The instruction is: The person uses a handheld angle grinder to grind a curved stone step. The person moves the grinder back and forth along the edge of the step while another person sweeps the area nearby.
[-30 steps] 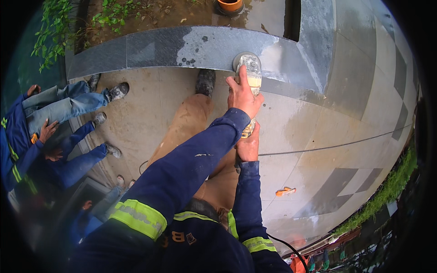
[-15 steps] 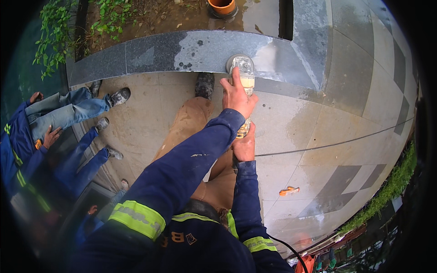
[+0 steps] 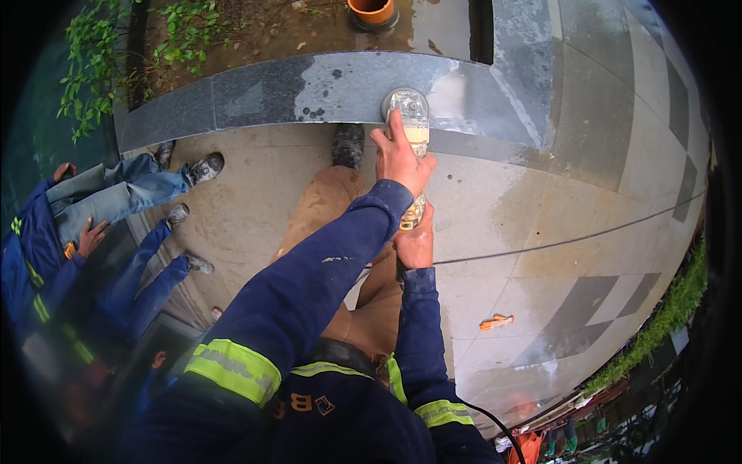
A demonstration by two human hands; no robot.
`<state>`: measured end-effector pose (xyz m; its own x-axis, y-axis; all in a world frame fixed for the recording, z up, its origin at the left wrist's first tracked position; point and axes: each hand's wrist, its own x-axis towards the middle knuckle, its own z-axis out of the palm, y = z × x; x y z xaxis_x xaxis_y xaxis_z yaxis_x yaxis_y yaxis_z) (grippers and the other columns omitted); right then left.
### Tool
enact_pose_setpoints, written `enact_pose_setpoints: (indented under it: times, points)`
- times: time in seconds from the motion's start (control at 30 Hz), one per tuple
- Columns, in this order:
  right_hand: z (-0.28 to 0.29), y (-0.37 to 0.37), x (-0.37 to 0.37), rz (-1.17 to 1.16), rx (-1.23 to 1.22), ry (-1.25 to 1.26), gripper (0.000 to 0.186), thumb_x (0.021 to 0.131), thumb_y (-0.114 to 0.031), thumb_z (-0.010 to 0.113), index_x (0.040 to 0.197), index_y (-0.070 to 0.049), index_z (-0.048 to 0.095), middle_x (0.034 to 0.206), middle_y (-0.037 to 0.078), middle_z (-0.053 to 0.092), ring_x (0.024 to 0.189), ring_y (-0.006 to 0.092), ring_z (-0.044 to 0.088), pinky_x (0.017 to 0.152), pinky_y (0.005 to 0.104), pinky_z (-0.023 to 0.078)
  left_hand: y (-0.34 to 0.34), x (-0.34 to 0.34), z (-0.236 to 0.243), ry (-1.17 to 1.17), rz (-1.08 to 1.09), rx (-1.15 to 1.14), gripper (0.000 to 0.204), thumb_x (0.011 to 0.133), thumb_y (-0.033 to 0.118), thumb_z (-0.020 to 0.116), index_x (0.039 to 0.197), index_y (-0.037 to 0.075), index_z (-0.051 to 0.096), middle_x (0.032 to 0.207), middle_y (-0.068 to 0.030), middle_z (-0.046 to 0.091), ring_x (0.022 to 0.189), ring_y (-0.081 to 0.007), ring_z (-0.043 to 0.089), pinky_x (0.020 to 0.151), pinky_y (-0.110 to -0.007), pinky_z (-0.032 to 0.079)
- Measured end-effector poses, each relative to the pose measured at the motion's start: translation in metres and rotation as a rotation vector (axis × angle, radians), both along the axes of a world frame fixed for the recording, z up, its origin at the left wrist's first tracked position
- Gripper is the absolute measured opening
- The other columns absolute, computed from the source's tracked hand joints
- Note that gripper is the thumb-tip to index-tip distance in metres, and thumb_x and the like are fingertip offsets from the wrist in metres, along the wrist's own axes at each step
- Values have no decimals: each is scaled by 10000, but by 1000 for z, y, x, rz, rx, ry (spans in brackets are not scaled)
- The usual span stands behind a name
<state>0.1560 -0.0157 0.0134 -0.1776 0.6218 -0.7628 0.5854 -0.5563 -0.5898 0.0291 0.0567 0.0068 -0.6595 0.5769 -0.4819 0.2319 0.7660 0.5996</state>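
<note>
My left hand [image 3: 406, 162] is closed round the front body of a dusty angle grinder [image 3: 417, 135], fingers over its pale housing. My right hand [image 3: 413, 243] grips its rear body, below the left hand. The grinder's round disc sits on the grey stone coping [image 3: 251, 97], partly hidden by the tool's head; pale wet patches and dark spots mark the stone around it. My boot [image 3: 348, 147] is at the coping's lower edge.
A planter with muddy water [image 3: 433, 27], an orange pipe [image 3: 371, 9] and leafy plants [image 3: 93, 85] lie beyond the coping. Co-workers in blue [image 3: 116, 201] are at left. A cable [image 3: 556, 241] crosses the paving [image 3: 587, 178], where an orange glove [image 3: 496, 322] lies; grass borders the right.
The grinder and both hands have shifted a little leftward along the stone, still gripped the same way. The surroundings shift slightly in the view with the head.
</note>
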Motion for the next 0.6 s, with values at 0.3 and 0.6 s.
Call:
enact_pose_setpoints:
  times: [0.3, 0.6]
  points:
    - [22, -3, -2, -69, -52, 54, 840, 590, 51, 712, 1351, -62, 375, 944, 148, 657, 876, 276, 666, 774, 383, 537, -15, 8, 0, -23, -12, -26, 997, 704, 163, 748, 1482, 124, 126, 1200, -265, 327, 986, -493, 540, 915, -499, 487]
    - [11, -4, 1, -27, -75, 28, 850, 597, -1, 745, 1357, -34, 368, 1068, 203, 644, 987, 317, 643, 868, 391, 503, -10, 3, 4, -39, 0, -55, 979, 710, 154, 748, 1469, 125, 131, 1195, -266, 326, 1005, -492, 537, 900, -502, 493]
